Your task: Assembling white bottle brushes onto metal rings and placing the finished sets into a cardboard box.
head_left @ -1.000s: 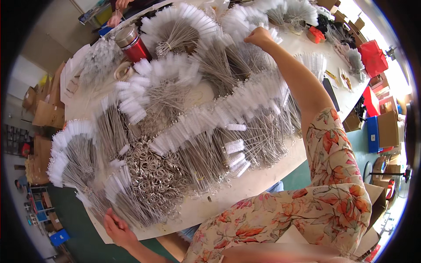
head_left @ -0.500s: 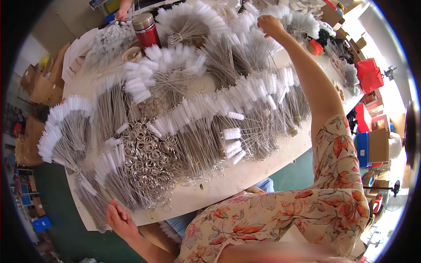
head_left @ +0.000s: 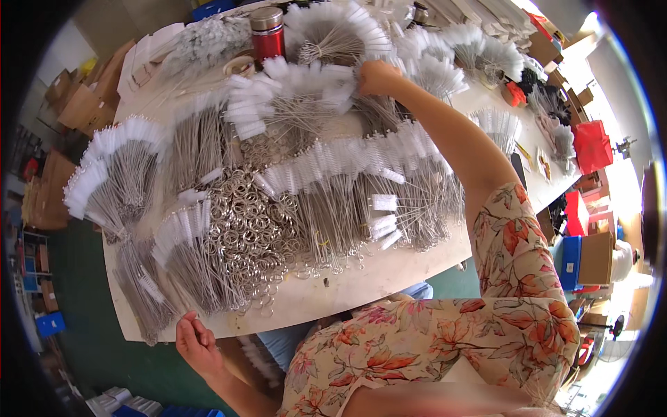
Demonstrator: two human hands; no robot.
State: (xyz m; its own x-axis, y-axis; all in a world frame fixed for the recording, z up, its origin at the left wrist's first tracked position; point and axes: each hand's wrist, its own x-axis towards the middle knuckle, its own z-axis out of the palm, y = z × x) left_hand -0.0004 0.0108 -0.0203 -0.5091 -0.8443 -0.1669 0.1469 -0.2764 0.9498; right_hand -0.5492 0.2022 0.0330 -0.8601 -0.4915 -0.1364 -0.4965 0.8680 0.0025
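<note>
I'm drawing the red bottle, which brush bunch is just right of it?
The fan beyond the right hand: white bristles arching around gathered stems, beside the bottle. Other heaps nearby lie left of it or in front.

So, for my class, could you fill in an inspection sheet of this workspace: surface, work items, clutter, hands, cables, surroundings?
Surface: pale table, mostly covered; a small dark speck near its front edge.
Work items: white-bristled wire brushes in bunches and one long row; heaped silvery rings beside them.
Clutter: red flask and beige roll toward the far side.
Left hand: loosely curled by the front edge.
Right hand: among bunches behind the row; fingertips hidden.
Cables: nothing seen.
Surroundings: cardboard boxes at left; red bag and blue bin at right.
</note>
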